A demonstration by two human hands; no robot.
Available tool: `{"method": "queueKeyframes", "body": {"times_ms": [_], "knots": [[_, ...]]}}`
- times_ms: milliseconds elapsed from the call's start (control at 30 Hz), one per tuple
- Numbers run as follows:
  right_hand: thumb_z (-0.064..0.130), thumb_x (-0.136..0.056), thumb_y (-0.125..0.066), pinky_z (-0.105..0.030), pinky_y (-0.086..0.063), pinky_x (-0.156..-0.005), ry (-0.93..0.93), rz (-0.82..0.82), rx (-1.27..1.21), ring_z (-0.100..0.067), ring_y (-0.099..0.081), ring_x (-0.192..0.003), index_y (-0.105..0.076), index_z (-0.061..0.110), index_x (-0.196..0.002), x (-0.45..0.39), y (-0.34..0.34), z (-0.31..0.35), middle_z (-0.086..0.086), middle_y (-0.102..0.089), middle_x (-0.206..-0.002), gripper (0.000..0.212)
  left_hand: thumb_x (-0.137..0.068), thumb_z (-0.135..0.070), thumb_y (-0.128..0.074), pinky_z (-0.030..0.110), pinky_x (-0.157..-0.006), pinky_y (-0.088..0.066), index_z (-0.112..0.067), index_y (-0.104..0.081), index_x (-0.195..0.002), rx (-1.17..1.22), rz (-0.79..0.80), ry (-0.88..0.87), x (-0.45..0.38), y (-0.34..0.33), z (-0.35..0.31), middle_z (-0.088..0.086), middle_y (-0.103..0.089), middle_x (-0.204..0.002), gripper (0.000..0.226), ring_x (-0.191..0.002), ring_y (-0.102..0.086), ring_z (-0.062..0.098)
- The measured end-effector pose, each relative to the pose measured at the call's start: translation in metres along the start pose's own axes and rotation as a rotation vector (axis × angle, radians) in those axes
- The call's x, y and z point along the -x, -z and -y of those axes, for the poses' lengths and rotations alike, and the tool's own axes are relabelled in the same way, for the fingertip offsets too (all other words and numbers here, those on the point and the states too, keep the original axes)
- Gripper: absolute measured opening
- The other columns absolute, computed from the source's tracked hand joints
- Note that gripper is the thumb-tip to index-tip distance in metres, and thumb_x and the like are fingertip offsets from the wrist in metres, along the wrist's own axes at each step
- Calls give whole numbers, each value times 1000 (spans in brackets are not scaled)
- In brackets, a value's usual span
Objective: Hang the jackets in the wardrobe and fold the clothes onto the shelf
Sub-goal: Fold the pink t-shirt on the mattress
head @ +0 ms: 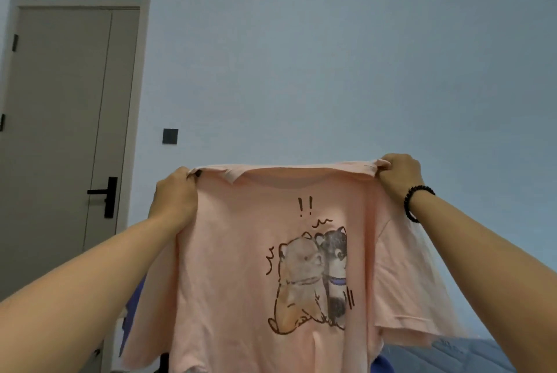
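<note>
Pink T-shirt [247, 267] held up in mid-air before a pale blue wall [331, 56], spread flat, cartoon print of two animals facing the camera. Gripped at its two shoulders: left hand [176, 195] clenched round the left corner, right hand [399, 175] pinching the right corner, beaded bracelet [414, 202] on that wrist. Both arms stretched up and forward. Grey door [66, 131] behind on the left, blue bedding [446, 356] low on the right.

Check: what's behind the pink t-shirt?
Behind the pink t-shirt, held up by the left hand and right hand: blue-grey wall; blue fabric peeks out. The rest is hidden.
</note>
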State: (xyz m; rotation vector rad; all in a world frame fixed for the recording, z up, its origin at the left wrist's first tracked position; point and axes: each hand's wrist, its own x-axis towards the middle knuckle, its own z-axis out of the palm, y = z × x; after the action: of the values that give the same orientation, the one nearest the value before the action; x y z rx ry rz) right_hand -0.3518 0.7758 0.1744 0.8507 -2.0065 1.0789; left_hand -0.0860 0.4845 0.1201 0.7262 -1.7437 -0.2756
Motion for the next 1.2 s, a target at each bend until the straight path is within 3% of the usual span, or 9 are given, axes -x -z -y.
{"method": "queueKeyframes", "body": {"times_ms": [233, 333, 400, 500, 633, 833, 967, 1100, 1200], "knots": [[40, -77, -40, -29, -32, -54, 260, -277, 199, -28, -49, -62, -51, 9, -61, -49, 24, 10, -9, -53, -62, 37, -100, -48, -21, 39, -68, -39, -10, -58, -97, -397, -112, -220, -73, 47, -29, 21, -63, -95, 53, -90, -59, 40], [22, -85, -56, -33, -36, -60, 207, -59, 120, -28, -50, -70, -53, 10, -59, -86, 32, 22, -7, -54, -65, 29, -103, -41, -23, 37, -66, -51, -15, -46, -107, -525, -53, -419, -98, 46, -45, 8, -52, -67, 35, -74, -64, 35], [20, -86, -59, -33, -30, -57, 208, -19, 31, -24, -42, -63, -43, 15, -52, -102, 36, 24, -4, -43, -56, 38, -102, -44, -23, 36, -58, -48, -8, -49, -101, -497, -54, -519, -110, 44, -46, 12, -57, -65, 44, -64, -62, 36], [44, -86, -61, -31, -22, -57, 156, -58, -127, -19, -31, -55, -36, 15, -55, -110, 37, 25, -3, -34, -54, 50, -101, -45, -27, 36, -60, -34, -6, -51, -95, -326, -226, -397, -133, 49, -46, 26, -64, -89, 46, -79, -60, 42], [51, -87, -57, -31, -21, -56, 156, -52, -128, -18, -30, -55, -29, 17, -55, -103, 33, 44, -1, -30, -53, 55, -100, -47, -31, 35, -58, -30, -9, -48, -74, -168, -198, -321, -140, 44, -45, 18, -60, -81, 48, -71, -48, 31], [61, -86, -46, -35, -25, -48, 294, -580, -21, -27, -28, -55, -27, 7, -55, -79, 80, 59, -5, -23, -49, 65, -100, -42, -39, 34, -55, -33, -2, -54, -75, -254, -491, -612, -131, 86, -55, 26, -58, -61, 49, -55, -56, 43], [73, -77, -40, -34, -25, -49, 312, -409, -12, -21, -26, -55, -32, 7, -57, -68, 98, 51, -4, -28, -52, 70, -100, -37, -41, 34, -55, -33, -1, -54, -85, -391, -429, -650, -120, 103, -69, 28, -59, -61, 42, -53, -57, 43], [54, -87, -53, -32, -28, -54, 312, -231, -163, -16, -35, -57, -44, 11, -61, -34, 79, 26, 2, -37, -54, 51, -99, -36, -44, 33, -52, -33, -2, -52, -88, -286, -349, -675, -78, 78, -57, 25, -56, -56, 36, -48, -55, 42], [59, -85, -41, -29, -28, -52, 378, -158, -136, -10, -32, -51, -42, 11, -61, 18, 49, 0, 3, -37, -51, 54, -95, -46, -31, 33, -46, -37, -8, -49, -85, -176, -222, -660, -26, 45, -18, 16, -54, -50, 43, -42, -52, 37]]}}
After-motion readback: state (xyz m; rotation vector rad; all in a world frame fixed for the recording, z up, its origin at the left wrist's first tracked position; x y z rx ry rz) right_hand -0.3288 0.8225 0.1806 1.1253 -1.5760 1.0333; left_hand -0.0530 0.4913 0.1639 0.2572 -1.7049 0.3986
